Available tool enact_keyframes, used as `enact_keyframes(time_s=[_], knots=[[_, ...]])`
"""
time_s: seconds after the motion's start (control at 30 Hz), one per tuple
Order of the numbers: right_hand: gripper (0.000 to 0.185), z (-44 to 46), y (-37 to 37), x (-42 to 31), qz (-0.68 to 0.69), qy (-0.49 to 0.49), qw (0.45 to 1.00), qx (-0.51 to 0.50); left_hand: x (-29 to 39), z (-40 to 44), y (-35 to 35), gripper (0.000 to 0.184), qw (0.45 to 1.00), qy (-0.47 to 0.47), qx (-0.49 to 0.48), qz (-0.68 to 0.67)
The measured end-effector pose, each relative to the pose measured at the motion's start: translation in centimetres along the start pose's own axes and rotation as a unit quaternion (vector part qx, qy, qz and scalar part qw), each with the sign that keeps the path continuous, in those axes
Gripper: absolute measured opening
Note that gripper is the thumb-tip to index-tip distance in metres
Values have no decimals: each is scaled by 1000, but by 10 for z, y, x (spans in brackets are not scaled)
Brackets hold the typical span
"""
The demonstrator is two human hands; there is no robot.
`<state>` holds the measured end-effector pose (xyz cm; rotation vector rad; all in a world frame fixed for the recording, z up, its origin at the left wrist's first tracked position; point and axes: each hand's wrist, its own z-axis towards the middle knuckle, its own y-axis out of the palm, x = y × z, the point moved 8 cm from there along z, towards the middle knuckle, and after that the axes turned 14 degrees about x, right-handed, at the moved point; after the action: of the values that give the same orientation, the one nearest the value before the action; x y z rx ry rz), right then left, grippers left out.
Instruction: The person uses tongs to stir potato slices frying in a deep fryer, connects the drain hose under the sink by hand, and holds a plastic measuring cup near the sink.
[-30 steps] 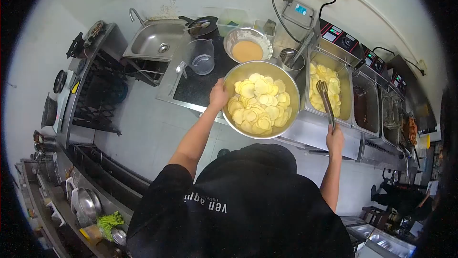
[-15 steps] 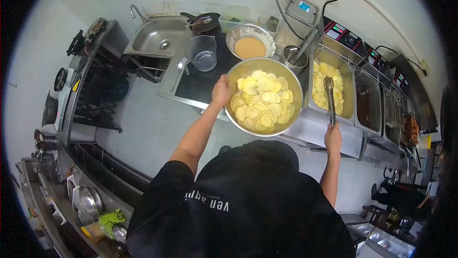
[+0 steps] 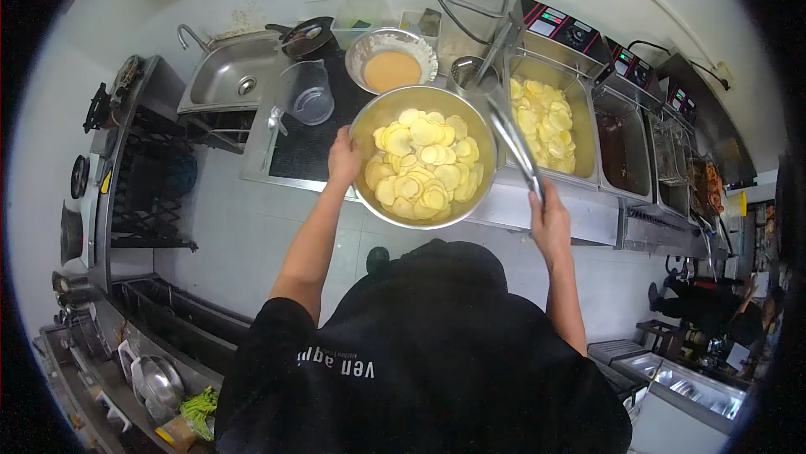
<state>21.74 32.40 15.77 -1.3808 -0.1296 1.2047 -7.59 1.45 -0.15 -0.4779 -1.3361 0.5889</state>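
A large steel bowl (image 3: 369, 199) full of pale yellow round slices (image 3: 430, 154) is held at its left rim by my left hand (image 3: 343, 158). My right hand (image 3: 551, 220) grips the lower end of metal tongs (image 3: 522, 150), whose upper part is blurred and lies between the bowl and the fryer. More yellow slices (image 3: 544, 122) fill the nearest fryer basin (image 3: 585, 154). Behind the steel bowl stands a second bowl (image 3: 358, 55) with tan batter (image 3: 392, 72).
A clear jug (image 3: 311, 101) stands on the dark counter panel, near a sink (image 3: 222, 84) and a black pan (image 3: 307, 37). Further fryer basins (image 3: 624, 147) run off to the right. A person in dark clothes (image 3: 701, 309) is far right.
The tongs have come out of the fryer slices and swung left toward the bowl, with my right hand moving left too. The view has shifted, so the surroundings on the counter appear further left.
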Motion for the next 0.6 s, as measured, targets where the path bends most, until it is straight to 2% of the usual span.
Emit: enact_keyframes(time_s=[0.07, 0.1, 0.23, 0.4, 0.47, 0.53, 0.6], knots=[[33, -6, 10, -3, 14, 5, 997, -73, 0, -2, -2, 36, 1000, -12, 6, -7], [35, -9, 19, 2, 19, -61, 997, -51, -1, -2, -4, 37, 1000, 0, 23, -10], [36, -15, 38, 11, 67, -81, 991, -85, 16, -7, -19, 42, 996, 38, 81, 2], [29, 20, 26, 14, 90, -95, 991, -7, 19, -24, -29, 42, 989, 70, 128, -10], [26, 43, 17, 16, 48, -40, 998, 1, 21, -38, -34, 40, 987, 82, 140, -14], [25, 59, 23, 10, 27, -53, 998, 2, 23, -51, -41, 39, 987, 68, 138, -48], [24, 78, 37, -6, -45, -112, 993, -13, 21, -63, -50, 39, 988, 61, 136, -46]])
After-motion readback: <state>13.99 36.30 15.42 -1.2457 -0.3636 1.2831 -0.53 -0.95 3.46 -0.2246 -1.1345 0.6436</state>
